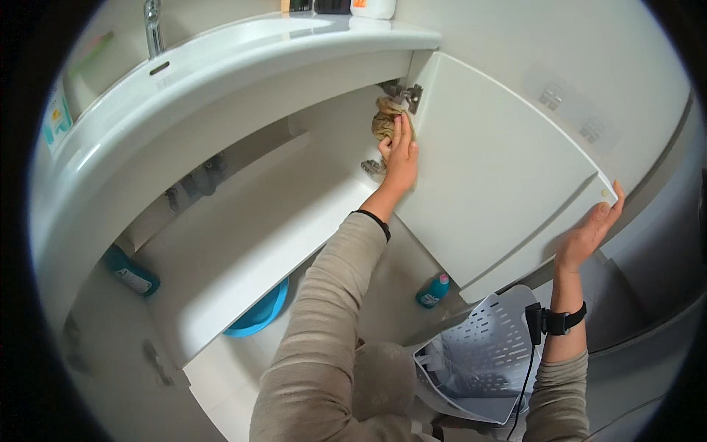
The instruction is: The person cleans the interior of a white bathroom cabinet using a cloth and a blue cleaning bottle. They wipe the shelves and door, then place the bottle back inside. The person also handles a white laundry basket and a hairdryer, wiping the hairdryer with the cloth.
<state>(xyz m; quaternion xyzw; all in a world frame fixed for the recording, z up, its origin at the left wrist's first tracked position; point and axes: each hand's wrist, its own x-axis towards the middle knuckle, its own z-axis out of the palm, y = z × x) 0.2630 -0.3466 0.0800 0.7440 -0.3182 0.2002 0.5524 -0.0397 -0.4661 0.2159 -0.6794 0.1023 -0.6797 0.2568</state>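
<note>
My left hand [402,157] presses a crumpled brown cloth [384,124] against the hinge side of an open white cabinet door [508,166], just below the upper metal hinge [414,98]. A lower metal hinge [373,166] shows beside the palm. At the door's outer corner, my right hand [590,232] grips the edge, with fingers on the far side and the thumb on the inner face. Inside the white vanity cabinet [265,221], a teal bottle [132,273] leans at the left end.
Above the cabinet runs a white washbasin [232,52] with a chrome faucet [154,27]. Below are a blue basin [259,314], a teal bottle with a pink cap [433,291] and a perforated white laundry basket [486,353]. A cable hangs from the right wrist strap.
</note>
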